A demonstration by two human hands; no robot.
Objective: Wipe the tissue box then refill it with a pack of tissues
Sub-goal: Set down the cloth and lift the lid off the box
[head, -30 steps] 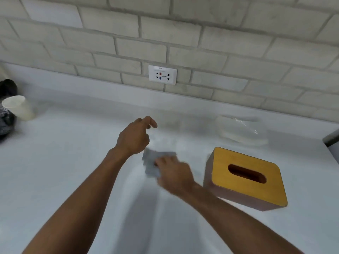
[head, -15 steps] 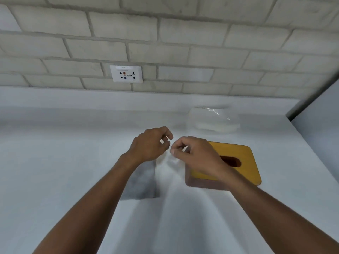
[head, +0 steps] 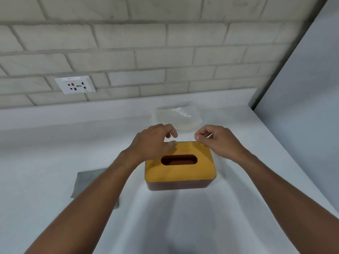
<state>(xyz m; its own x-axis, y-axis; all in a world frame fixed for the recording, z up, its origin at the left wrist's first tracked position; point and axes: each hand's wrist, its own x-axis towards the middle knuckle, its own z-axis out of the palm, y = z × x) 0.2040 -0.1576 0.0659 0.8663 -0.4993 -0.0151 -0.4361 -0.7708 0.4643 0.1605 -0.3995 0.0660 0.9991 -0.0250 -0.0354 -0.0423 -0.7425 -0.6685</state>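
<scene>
Tissue box (head: 179, 167), yellow lid and slot facing up, stood on the white counter (head: 45, 162). The left hand (head: 152, 142) hovered over its 11 o'clock corner, fingers loosely bent, holding nothing. The right hand (head: 218, 140) hung at 1 o'clock, fingers curled in, also empty. The pack of tissues (head: 176, 118) lay at 12 o'clock and a grey cloth (head: 88, 182) at 8 o'clock.

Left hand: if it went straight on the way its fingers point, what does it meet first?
Probably the clear pack of tissues by the wall, just beyond the left hand. The hand is over the tissue box at its far edge; depth is unclear.
</scene>
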